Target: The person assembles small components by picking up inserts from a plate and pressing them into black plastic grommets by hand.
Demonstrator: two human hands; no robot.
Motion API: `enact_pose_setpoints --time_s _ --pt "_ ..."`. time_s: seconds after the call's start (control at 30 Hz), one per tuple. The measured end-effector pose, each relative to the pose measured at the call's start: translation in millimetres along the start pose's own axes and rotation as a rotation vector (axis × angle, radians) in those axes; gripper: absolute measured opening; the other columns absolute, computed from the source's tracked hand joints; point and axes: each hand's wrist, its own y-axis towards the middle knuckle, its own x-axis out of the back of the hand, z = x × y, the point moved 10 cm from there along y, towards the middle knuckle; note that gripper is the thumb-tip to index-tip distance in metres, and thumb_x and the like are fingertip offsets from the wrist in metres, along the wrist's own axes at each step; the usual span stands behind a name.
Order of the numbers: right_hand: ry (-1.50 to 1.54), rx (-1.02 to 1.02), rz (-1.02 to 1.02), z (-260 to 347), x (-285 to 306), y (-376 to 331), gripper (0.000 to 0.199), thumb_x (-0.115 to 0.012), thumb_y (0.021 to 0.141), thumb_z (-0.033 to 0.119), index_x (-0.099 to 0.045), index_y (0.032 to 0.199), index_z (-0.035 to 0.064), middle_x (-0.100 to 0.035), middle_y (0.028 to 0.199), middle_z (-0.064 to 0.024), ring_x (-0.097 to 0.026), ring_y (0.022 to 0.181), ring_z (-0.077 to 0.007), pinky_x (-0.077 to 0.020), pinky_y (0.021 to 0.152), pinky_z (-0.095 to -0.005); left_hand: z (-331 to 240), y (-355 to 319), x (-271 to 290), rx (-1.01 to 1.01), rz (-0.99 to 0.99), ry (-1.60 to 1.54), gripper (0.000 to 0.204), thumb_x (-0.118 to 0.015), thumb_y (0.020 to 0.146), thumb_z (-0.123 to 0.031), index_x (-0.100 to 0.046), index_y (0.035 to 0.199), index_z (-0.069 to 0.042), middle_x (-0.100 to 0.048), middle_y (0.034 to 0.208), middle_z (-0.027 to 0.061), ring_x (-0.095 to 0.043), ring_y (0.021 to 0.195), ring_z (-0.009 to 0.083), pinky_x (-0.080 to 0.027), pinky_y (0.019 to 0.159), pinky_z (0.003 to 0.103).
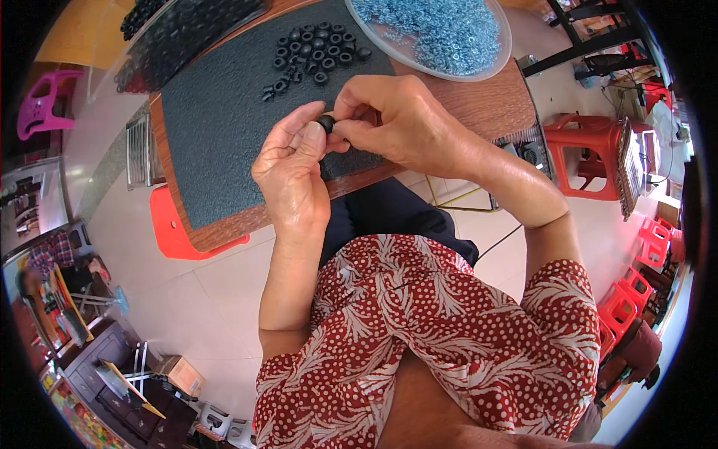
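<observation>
My left hand [292, 176] pinches a small black round hollow piece [325, 123] between thumb and fingers, just above the dark textured mat [217, 142]. Close against it, my right hand [407, 127] is closed with thumb and fingertips together at the piece's right side. Whatever those right fingertips grip is too small or too hidden to make out. Beyond both hands, a loose pile of similar black hollow pieces [318, 51] lies on the mat, some with their round openings showing.
A clear bowl [508, 45] of tiny bluish transparent parts stands at the far right of the wooden table [486, 112]. A clear container of black pieces [179, 37] sits far left. Red stools [583, 157] stand to the right, an orange-red stool [176, 224] by the table's left.
</observation>
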Motion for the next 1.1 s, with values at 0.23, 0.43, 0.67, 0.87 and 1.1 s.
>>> enact_pose_setpoints --time_s 0.23,0.43,0.67,0.87,1.1 --pt "-0.097 0.07 0.018 2.2 -0.5 -0.3 0.013 -0.063 0.074 0.011 -0.057 0.072 -0.0012 -0.06 0.066 -0.0144 -0.059 0.064 -0.0328 -0.0464 0.057 -0.0388 10.3 -4.2 -1.0 0.096 0.039 0.006 0.024 -0.059 0.085 -0.003 -0.057 0.106 0.008 -0.063 0.086 0.0126 -0.062 0.07 0.0175 -0.053 0.064 0.03" --pt "-0.367 0.365 -0.016 22.4 -4.4 -5.8 0.011 -0.065 0.069 0.011 -0.058 0.071 0.0025 -0.059 0.069 -0.0123 -0.058 0.073 -0.0318 -0.0467 0.06 -0.0403 26.5 -10.7 4.5 0.175 0.061 -0.015 0.021 -0.056 0.087 -0.004 -0.056 0.105 0.007 -0.064 0.086 0.0132 -0.061 0.068 0.017 -0.052 0.062 0.029" --pt "-0.437 0.515 0.008 33.3 -13.8 -13.5 0.02 -0.066 0.061 0.003 -0.058 0.079 0.0041 -0.059 0.075 -0.0105 -0.056 0.075 -0.0296 -0.0474 0.061 -0.0373 25.5 -11.7 5.8 0.199 0.086 -0.082 0.02 -0.055 0.088 -0.005 -0.057 0.104 0.007 -0.063 0.083 0.0133 -0.06 0.065 0.0165 -0.051 0.061 0.028" --pt "-0.417 0.582 -0.066 45.8 -12.0 -21.7 0.028 -0.064 0.057 -0.003 -0.062 0.083 0.0054 -0.057 0.081 -0.0087 -0.054 0.078 -0.0264 -0.0474 0.063 -0.035 15.7 -11.7 3.0 0.183 0.075 -0.128 0.02 -0.054 0.088 -0.005 -0.057 0.104 0.007 -0.063 0.084 0.0131 -0.06 0.066 0.0181 -0.051 0.062 0.029" --pt "-0.395 0.521 -0.093 45.1 -6.7 -15.7 0.029 -0.064 0.057 -0.004 -0.065 0.084 0.0074 -0.056 0.08 -0.0071 -0.053 0.077 -0.0239 -0.0477 0.064 -0.0324 18.1 -9.6 7.0 0.214 0.062 -0.184 0.022 -0.054 0.088 -0.007 -0.055 0.105 0.008 -0.062 0.084 0.0127 -0.06 0.067 0.0186 -0.05 0.062 0.032"
